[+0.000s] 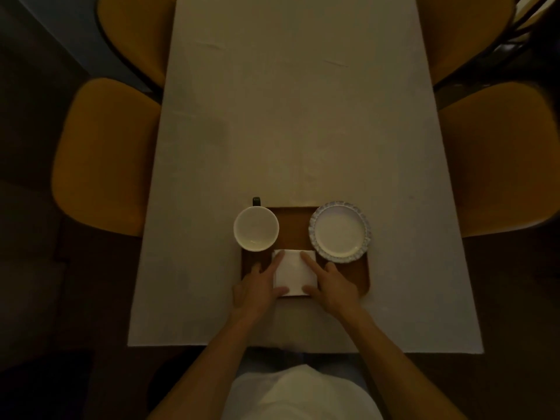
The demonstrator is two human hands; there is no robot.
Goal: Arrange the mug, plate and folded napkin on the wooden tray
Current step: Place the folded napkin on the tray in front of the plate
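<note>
White folded napkin sits at the wooden tray's 6 o'clock edge; your left hand and right hand press its sides, fingers flat. Mug at 10, plate at 2. Looks nearly done; only squaring left.
</note>
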